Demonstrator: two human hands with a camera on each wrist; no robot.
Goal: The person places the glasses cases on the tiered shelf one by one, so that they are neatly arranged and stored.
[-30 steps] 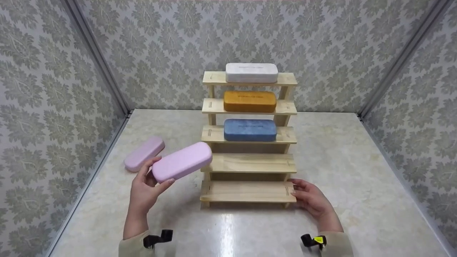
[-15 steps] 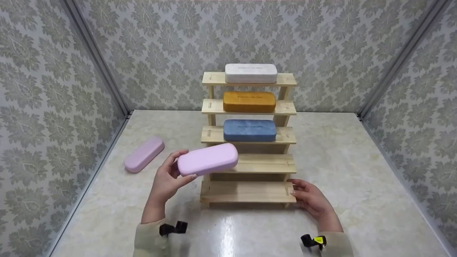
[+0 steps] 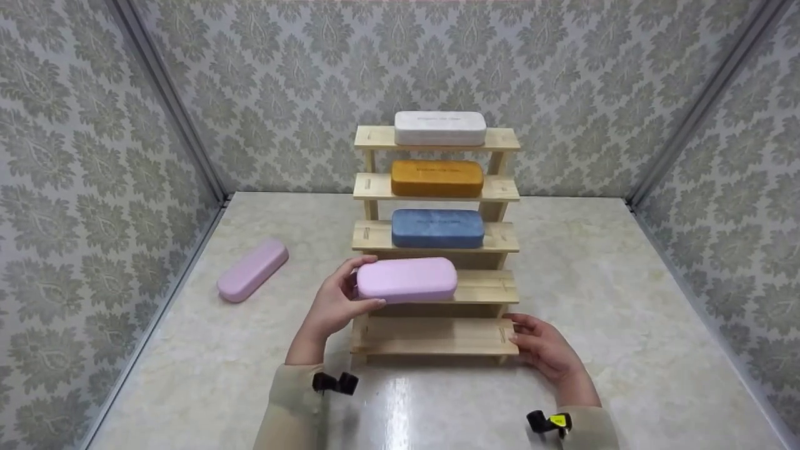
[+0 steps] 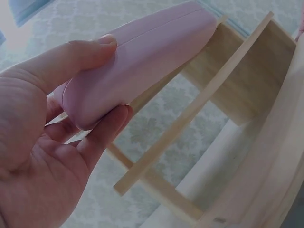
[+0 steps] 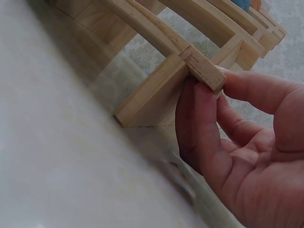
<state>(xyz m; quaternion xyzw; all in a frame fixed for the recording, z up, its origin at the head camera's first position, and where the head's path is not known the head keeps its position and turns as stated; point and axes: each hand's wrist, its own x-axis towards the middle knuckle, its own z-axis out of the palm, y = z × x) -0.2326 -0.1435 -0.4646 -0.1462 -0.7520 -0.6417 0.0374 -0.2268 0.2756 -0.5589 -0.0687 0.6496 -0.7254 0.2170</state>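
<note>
A pink glasses case (image 3: pixel 407 279) is gripped at its left end by my left hand (image 3: pixel 339 300), thumb on the near side and fingers behind. In the head view it lies level across the second step from the bottom; in the left wrist view the case (image 4: pixel 142 57) seems held above the wood. My right hand (image 3: pixel 550 350) pinches the right end of the bottom step of a wooden tiered rack (image 3: pixel 431 337). In the right wrist view, the thumb is on top of that board (image 5: pixel 202 66) and the fingers are under it.
White (image 3: pixel 440 129), orange (image 3: pixel 437 179) and blue (image 3: pixel 437 229) cases sit on the top three steps of the rack. Another pink case (image 3: pixel 253 270) lies slanted on the marbled tabletop (image 3: pixel 187 375) at left. Patterned walls (image 3: pixel 300 94) enclose the table.
My left hand has carried the pink glasses case rightward from the rack's left side to in front of the second-lowest step, turning it level. My right hand has stayed on the bottom step.
</note>
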